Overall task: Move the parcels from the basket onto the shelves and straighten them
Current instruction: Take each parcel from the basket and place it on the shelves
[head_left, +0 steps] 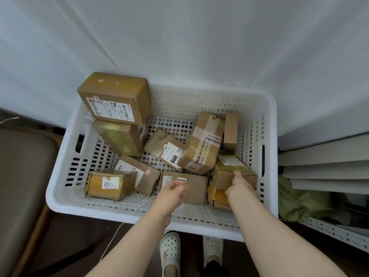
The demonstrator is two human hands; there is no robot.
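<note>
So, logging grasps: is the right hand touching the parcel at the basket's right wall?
Touching. Head view: the right hand has its thumb on the parcel.

Basket (257, 108) white perforated plastic, matt; parcels (113, 96) brown cardboard, glossy tape.

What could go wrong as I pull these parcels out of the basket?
1. The big box at the back left sits atop a second box and pokes above the rim of the basket; a jolt might tip it out.
2. The right hand grips a small box that a tall taped box seems to lean against; lifting it may send that one sliding towards the left hand.
</note>
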